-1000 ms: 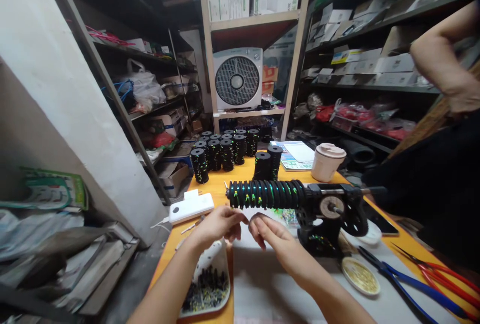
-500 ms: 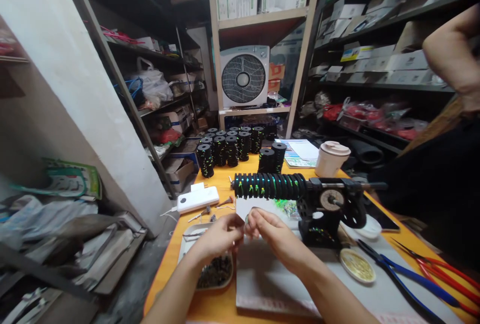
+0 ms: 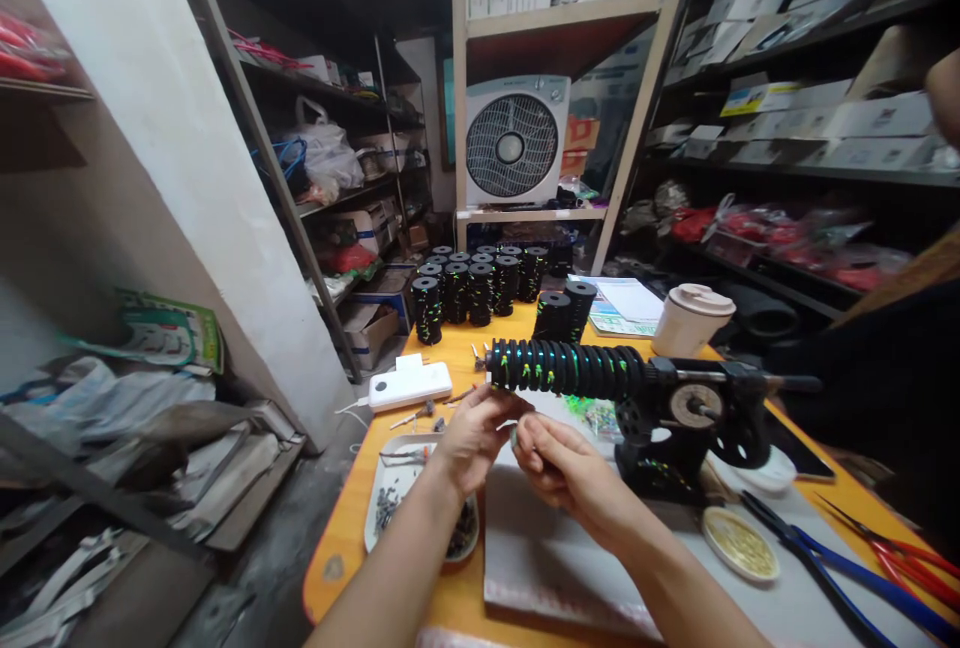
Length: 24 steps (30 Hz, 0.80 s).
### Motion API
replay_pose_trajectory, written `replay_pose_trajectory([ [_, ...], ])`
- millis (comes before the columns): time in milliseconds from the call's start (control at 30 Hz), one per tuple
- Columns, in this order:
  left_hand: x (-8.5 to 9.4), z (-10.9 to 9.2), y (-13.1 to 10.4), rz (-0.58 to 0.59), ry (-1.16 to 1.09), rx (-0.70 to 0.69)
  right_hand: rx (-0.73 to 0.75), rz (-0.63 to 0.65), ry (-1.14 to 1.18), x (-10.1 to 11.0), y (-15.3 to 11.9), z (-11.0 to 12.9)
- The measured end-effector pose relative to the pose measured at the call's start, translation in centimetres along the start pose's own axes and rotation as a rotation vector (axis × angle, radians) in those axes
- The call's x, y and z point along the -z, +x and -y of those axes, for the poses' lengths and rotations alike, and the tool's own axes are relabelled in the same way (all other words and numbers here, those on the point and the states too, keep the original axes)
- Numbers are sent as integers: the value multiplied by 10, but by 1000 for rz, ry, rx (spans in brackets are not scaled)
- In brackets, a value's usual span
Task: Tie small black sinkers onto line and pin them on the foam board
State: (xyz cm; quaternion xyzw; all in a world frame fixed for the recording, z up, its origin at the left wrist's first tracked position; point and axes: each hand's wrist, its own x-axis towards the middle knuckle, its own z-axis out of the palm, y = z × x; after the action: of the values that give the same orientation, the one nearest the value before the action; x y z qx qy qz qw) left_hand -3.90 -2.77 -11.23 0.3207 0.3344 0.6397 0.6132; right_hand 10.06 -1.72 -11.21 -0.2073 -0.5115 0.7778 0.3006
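A black ribbed roll (image 3: pixel 566 369) with green and yellow bits and blue-green thread lies horizontally on a black winding device (image 3: pixel 660 448). My left hand (image 3: pixel 480 433) is raised to the underside of the roll's left end, its fingers bent; whatever they hold is hidden. Just right of it, below the roll, my right hand (image 3: pixel 551 458) is closed in a pinch on something small that I cannot make out. Beneath my left forearm is a white tray (image 3: pixel 373 528) of small dark parts. Green pieces (image 3: pixel 589 415) lie behind my right hand.
Several black spools (image 3: pixel 480 290) stand at the back. A white power bank (image 3: pixel 409 386) is at left. To the right are a lidded cup (image 3: pixel 691 320), a dish of golden bits (image 3: pixel 741 545), blue-handled pliers (image 3: pixel 840 568) and red-handled pliers (image 3: pixel 900 553). A person (image 3: pixel 892 368) stands at right.
The view has shifted, so the scene sits further right. My left hand has risen from beside my right hand to the roll's left end. The person's arm at right has mostly left the view.
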Motion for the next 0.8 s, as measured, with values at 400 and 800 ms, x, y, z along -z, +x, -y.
replay_pose_trajectory([
  [400,-16,-8,-31,85,-52,25,27,59,39,0,-12,9],
  [800,-30,-12,-20,150,87,159,10,63,9,-3,-17,5],
])
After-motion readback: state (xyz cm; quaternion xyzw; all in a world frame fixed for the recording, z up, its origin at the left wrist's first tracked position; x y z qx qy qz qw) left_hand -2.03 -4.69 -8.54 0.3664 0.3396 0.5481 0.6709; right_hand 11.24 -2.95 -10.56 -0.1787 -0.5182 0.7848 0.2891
